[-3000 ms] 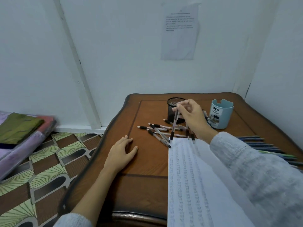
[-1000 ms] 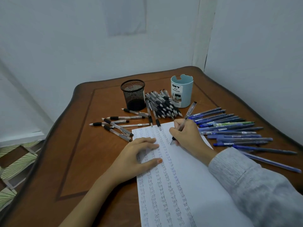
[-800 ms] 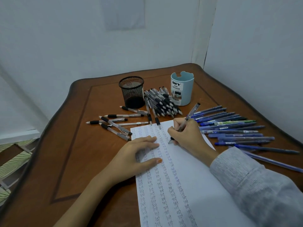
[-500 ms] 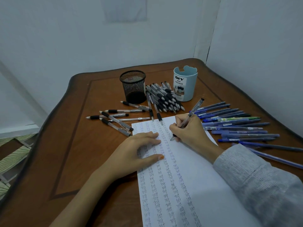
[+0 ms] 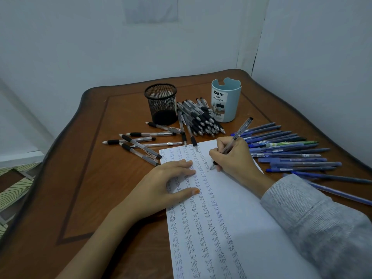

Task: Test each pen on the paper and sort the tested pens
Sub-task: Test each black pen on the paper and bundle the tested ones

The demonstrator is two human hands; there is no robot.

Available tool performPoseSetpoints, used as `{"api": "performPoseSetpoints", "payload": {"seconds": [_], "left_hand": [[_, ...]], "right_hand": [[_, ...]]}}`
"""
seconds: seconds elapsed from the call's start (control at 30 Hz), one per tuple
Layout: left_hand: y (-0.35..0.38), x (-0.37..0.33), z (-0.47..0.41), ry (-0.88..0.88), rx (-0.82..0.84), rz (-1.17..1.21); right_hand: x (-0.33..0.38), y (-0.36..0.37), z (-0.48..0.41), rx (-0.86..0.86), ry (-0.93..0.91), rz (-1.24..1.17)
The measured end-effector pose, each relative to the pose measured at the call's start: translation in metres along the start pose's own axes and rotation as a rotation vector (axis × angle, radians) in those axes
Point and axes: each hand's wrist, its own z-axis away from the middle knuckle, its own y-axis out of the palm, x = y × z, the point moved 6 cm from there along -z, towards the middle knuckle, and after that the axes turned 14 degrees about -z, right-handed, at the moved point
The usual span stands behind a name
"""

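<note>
Writing on the paper (image 5: 231,208) atop the desk (image 5: 84,188), the right hand (image 5: 233,160) curls its fingers round a pen (image 5: 236,137); left hand (image 5: 165,184) lies flat, fingers straight, pressing the sheet.

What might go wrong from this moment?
The grey sleeve behind the right hand, which holds the test pen, lies beside the blue pens; a sweep may scatter that row.
A black pen overlaps the paper's top edge; if the paper slips under the left hand, it may roll.
</note>
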Motion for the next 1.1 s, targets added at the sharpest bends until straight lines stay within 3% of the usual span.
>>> {"api": "performPoseSetpoints", "payload": {"seconds": [0.77,0.97,1.1], "left_hand": [[0.0000,-0.0005,0.0003,0.013,-0.014,-0.007],[0.0007,0.0013,0.0001,0.021,-0.017,-0.001],[0.0009,0.0016,0.0000,0.021,-0.016,-0.002]], "right_hand": [[-0.0032,-0.0011,-0.0006,-0.016,0.003,0.036],[-0.0060,-0.0045,-0.0029,-0.041,0.200,-0.324],[-0.0048,-0.0016,-0.0029,-0.020,0.243,-0.289]]}}
